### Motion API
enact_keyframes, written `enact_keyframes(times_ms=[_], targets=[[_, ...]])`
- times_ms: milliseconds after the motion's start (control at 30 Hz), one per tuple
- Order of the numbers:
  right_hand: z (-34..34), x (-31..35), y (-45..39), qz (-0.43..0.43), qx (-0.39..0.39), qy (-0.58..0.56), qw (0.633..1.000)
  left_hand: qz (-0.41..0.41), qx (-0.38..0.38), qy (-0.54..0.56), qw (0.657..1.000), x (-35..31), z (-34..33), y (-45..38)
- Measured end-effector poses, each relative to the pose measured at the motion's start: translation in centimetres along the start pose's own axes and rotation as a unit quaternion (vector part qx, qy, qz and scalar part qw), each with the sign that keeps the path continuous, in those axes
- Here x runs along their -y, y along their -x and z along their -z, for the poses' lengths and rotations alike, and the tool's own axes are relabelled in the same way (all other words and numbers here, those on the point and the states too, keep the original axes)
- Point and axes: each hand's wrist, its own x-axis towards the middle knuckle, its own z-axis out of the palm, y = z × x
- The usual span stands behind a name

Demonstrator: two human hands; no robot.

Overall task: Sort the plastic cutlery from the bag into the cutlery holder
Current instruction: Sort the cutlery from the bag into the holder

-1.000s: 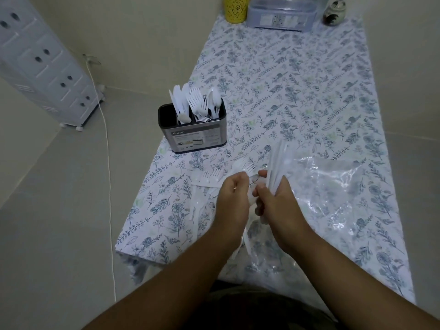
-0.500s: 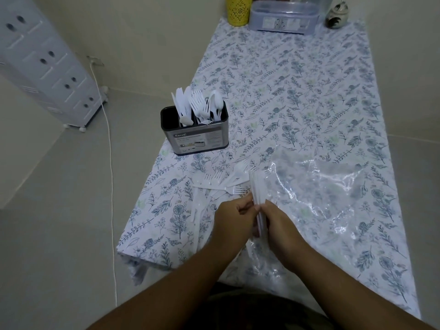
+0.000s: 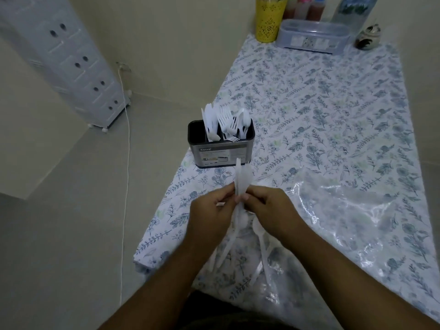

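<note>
Two hands: we see both meeting at lower centre of the frame, to square up one bundle.
Bag (image 3: 352, 210): clear, lying flat at right on the tablecloth (image 3: 321, 110).
Cutlery holder (image 3: 221, 145): centre frame, already stocked, just above our hands.
Left hand (image 3: 210, 216): fingers curled, pinching the bundle.
Right hand (image 3: 271, 209): thumb and fingers clamp it too.
Bundle of cutlery (image 3: 241, 179): upright, tips towards the holder.
Loose spoon (image 3: 259, 232): below our right hand.
</note>
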Motion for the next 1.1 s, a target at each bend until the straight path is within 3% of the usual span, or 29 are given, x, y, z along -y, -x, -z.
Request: enact_keyframes(times_ms=[167,267,433,667,833,1100], targets=[[0.4,9.3,-6.3,0.132,-0.054,-0.026,0.989,-0.148,-0.050,-0.049,0.986,-4.7,7.0,-7.7],[0.1,13.4,-10.3,0.170,-0.097,0.002,0.981,-0.170,-0.063,-0.042,0.983,-6.2,9.8,-12.4],[-1.6,13.5,-14.8,0.139,-0.124,0.056,0.981,-0.166,-0.057,-0.031,0.984,-3.3,10.7,-16.7],[-3.9,10.4,-15.7,0.050,-0.120,0.151,0.980,-0.130,-0.032,-0.005,0.991,2.1,9.3,-16.5],[-5.1,9.0,-15.6,0.009,-0.104,0.269,0.957,-0.140,-0.002,-0.086,0.986,4.3,9.1,-15.8],[-3.6,9.5,-13.4,-0.009,-0.120,0.195,0.973,-0.165,-0.069,-0.220,0.959,2.8,9.4,-15.1]])
